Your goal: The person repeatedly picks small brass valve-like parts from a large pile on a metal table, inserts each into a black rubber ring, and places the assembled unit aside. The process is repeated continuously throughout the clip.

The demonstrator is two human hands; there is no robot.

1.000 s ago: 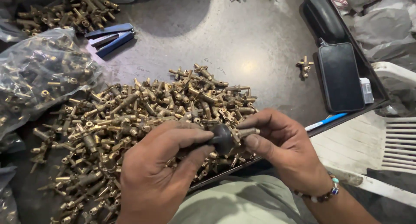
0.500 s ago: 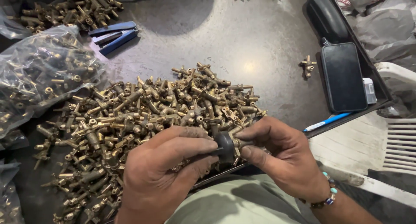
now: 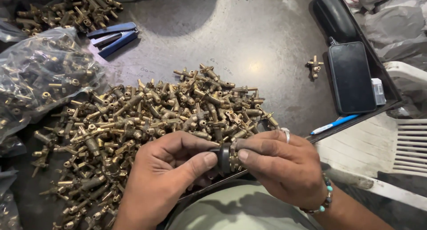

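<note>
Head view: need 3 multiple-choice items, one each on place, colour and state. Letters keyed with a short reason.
1. Where does the dark phone lie?
A. on the table's right edge
B. on the pile of brass fittings
C. inside the plastic bag

2. What colour is the stapler-like tool at upper left?
A. red
B. blue
C. yellow

3. What are the two hands doing?
A. resting flat on the table
B. both pinching one small dark round part
C. each lifting a bag

Key:
1 A: the phone lies at the right edge, near the blue pen, apart from the pile of brass fittings.
2 B: its body is blue.
3 B: the left hand and right hand meet on the small dark round part, thumbs pressed on it.
</note>
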